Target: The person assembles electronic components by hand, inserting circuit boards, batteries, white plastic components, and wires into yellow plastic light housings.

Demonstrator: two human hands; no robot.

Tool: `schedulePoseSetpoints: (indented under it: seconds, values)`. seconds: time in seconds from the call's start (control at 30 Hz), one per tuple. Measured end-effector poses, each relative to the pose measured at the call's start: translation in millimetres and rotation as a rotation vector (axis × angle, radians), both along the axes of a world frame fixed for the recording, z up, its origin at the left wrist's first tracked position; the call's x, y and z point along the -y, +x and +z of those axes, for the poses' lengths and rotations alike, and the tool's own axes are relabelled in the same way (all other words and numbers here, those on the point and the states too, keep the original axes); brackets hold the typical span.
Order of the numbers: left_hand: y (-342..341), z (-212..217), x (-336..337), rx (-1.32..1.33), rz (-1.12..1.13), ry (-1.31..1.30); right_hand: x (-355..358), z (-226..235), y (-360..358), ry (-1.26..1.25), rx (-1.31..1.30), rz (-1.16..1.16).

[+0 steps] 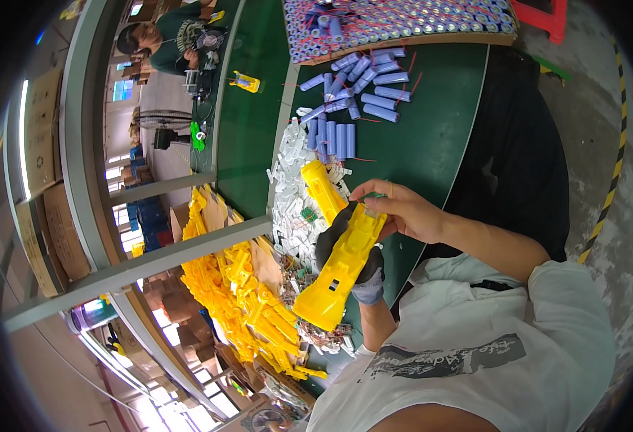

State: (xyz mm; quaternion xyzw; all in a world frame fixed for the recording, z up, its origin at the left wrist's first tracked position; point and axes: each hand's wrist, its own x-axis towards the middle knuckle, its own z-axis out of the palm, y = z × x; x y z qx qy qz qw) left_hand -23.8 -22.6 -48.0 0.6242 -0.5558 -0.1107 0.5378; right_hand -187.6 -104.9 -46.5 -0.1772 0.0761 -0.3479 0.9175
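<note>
Above the green surface, the yellow casing tilts in the person's hands, likely light, stiff plastic, a little slick, its thin edges the weak spots. The gloved left hand has its grip clamped around the middle, a sound hold. The bare right hand works at the narrow end; whether its grip pinches anything cannot be told.

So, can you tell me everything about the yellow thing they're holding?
The yellow shell looks like shiny plastic: long, wider at the lower-left end, with moulded hollows and a small dark rectangle. It slants above the green table, held by the gloved left hand; the bare right hand touches its upper end.
</note>
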Motion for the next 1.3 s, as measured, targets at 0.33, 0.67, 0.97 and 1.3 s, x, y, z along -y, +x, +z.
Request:
schedulePoseSetpoints:
  seconds: [0.33, 0.67, 0.97, 1.3]
  values:
    - [-28, 49, 15, 0.296, -0.172, 0.133, 2, -4, -25, 0.159, 0.260, -0.045]
    - [-38, 49, 34, 0.375, -0.318, 0.120, 2, -23, -14, 0.308, 0.613, 0.055]
    - [-26, 64, 27, 0.121, -0.389, 0.060, -17, -7, -34, 0.333, 0.618, -0.114]
    - [-25, 34, 18, -0.013, 0.100, -0.133, -39, 22, -45, -0.253, 0.435, -0.260]
